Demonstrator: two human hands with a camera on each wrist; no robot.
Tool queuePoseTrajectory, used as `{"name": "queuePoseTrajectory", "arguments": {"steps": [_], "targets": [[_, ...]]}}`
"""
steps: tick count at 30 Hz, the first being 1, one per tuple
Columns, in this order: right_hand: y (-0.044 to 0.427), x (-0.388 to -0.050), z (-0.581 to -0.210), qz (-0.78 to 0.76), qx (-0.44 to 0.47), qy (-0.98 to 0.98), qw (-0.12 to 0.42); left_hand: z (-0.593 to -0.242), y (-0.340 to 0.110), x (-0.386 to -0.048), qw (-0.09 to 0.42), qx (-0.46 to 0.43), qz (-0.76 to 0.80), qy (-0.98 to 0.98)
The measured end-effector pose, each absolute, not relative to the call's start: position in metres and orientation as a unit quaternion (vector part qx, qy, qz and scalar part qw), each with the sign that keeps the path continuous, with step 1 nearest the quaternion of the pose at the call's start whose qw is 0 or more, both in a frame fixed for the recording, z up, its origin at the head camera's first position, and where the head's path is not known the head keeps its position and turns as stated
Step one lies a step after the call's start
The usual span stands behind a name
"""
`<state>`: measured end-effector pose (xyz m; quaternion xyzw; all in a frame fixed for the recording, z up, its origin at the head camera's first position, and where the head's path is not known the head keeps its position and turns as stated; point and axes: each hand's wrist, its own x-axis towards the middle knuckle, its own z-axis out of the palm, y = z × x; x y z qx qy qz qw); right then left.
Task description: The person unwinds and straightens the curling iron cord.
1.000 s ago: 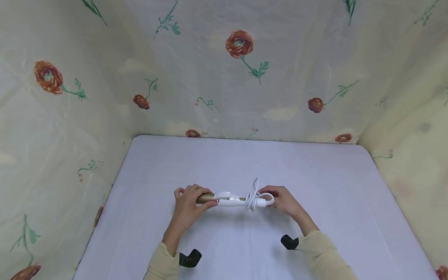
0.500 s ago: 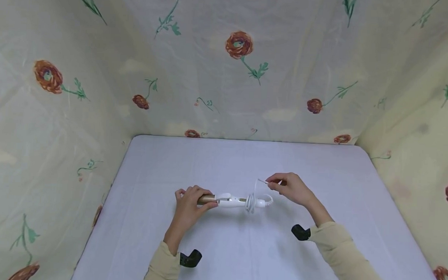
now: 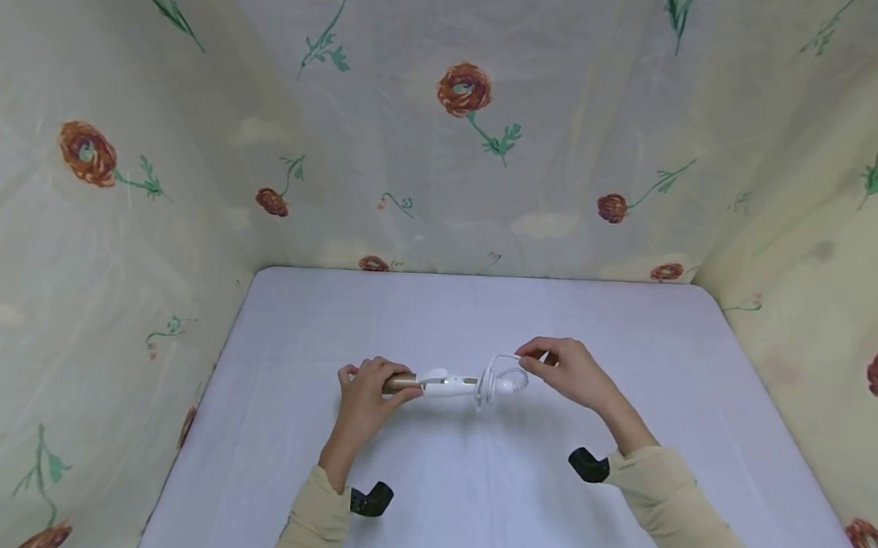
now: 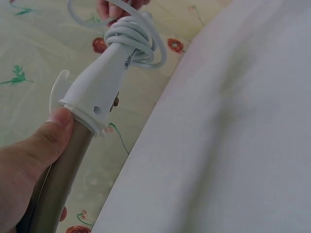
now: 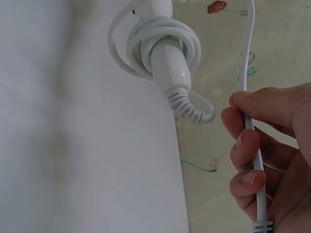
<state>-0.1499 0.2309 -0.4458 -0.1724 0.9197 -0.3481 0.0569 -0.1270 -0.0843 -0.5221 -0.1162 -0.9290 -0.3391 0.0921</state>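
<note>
White and bronze, the curling iron (image 3: 445, 387) is held above the tabletop (image 3: 336, 319) in the head view, the left hand (image 3: 368, 396) clamped round its barrel (image 3: 400, 383), the right hand (image 3: 569, 375) pinching its cord (image 3: 487, 384). From the left wrist, the thumb (image 4: 54, 130) presses the barrel beside the handle (image 4: 95, 82); from the right wrist, curled fingers (image 5: 245, 148) grip straight cord, apart from the coils (image 5: 163, 30) wound round the handle.

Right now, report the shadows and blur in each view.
Head: faint, soft shadow on the table below the curling iron; left wrist: darker, soft-edged shadow streak down the table; right wrist: similar streak at left, while the cord looks sharp.
</note>
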Motion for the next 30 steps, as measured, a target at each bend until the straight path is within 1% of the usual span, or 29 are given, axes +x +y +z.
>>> {"name": "queuePoseTrajectory", "arguments": {"steps": [13, 16, 20, 30], "targets": [[0.222, -0.131, -0.448, -0.364, -0.166, 0.915, 0.06, -0.52, -0.082, -0.128, 0.09, -0.1, -0.336, -0.932], [0.222, -0.126, -0.448, -0.368, -0.169, 0.912, 0.062, -0.519, -0.083, -0.129, 0.097, -0.099, -0.335, -0.932], [0.221, -0.118, -0.451, -0.372, -0.183, 0.907, 0.07, -0.518, -0.084, -0.129, 0.104, -0.1, -0.335, -0.931], [0.218, -0.105, -0.459, -0.389, -0.203, 0.894, 0.096, -0.518, -0.082, -0.131, 0.096, -0.094, -0.338, -0.931]]}}
